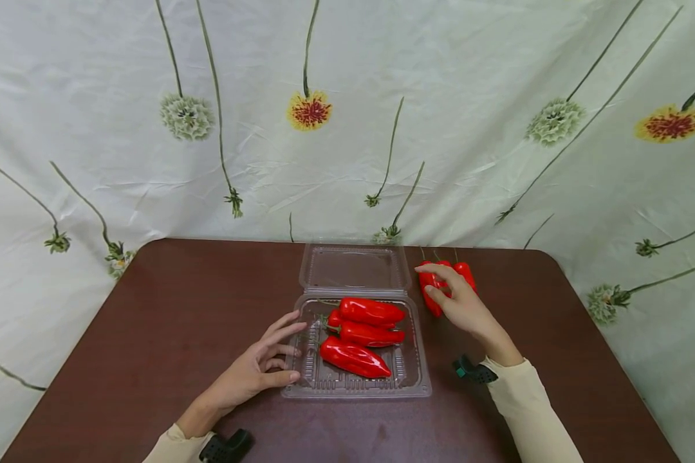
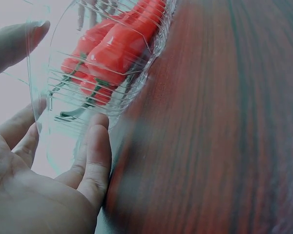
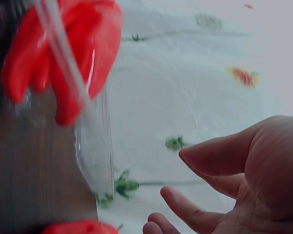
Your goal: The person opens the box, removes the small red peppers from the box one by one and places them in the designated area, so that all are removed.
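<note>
Location type: tabletop work area; room type not determinable. Flower-printed cloth (image 1: 336, 167) extends behind and along both sides of the wood-grain table (image 1: 162, 321).

Left grip (image 1: 255, 368) relaxed and spread, right grip (image 1: 462, 307) loosely curved

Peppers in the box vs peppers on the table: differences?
Pose: boxed peppers lie crosswise, stems left; table peppers have stems pointing away.
Visibility, head view: the right hand partly hides the table peppers; no hand covers the boxed peppers.
Shared: both red, with stems.
</note>
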Demonstrator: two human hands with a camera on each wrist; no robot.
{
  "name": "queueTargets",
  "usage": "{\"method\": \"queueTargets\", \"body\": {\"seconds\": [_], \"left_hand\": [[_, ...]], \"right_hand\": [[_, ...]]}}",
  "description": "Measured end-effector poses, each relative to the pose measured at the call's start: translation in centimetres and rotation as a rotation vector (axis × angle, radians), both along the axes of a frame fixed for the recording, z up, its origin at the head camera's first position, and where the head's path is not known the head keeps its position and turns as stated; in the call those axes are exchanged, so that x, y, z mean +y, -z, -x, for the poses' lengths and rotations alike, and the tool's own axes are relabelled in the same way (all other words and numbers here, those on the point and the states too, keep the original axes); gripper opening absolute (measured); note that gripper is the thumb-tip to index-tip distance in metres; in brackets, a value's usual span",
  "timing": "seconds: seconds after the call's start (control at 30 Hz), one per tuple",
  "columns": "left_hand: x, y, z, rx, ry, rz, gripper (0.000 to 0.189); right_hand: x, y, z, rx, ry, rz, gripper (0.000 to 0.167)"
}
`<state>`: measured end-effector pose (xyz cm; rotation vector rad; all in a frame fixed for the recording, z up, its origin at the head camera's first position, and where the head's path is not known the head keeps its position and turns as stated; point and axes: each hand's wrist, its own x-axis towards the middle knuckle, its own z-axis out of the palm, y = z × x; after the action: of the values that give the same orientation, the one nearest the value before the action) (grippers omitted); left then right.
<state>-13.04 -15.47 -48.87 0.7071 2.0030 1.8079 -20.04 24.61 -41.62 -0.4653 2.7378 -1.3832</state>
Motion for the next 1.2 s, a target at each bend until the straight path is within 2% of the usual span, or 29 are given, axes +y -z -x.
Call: {"method": "queueTargets", "body": {"seconds": [0.3, 0.53, 0.73, 0.87, 1.07, 1.2], "left_hand": [[0.0, -0.2, 0.0, 0.009, -0.002, 0.013, 0.075], [0.0, -0.3, 0.0, 0.006, -0.002, 0.011, 0.074], [0.0, -0.3, -0.1, 0.001, 0.006, 0.008, 0.074], [0.0, -0.3, 0.0, 0.002, -0.001, 0.014, 0.074], [0.1, -0.3, 0.0, 0.021, 0.0, 0.01, 0.075], [0.1, -0.3, -0.1, 0.023, -0.001, 0.011, 0.075]], "right_hand": [[-3.1, -0.8, -2.2, 0.123, -0.157, -0.041, 0.038], [-5.6, -0.8, -4.0, 0.067, -0.316, 0.012, 0.037], [-7.0, -0.2, -4.9, -0.017, -0.367, 0.055, 0.032], [-8.0, 0.4, -5.4, -0.041, -0.4, 0.079, 0.03], [-9.5, 1.3, -6.4, -0.034, -0.44, 0.055, 0.03], [-10.2, 1.6, -7.0, 0.014, -0.453, -0.005, 0.031]]}}
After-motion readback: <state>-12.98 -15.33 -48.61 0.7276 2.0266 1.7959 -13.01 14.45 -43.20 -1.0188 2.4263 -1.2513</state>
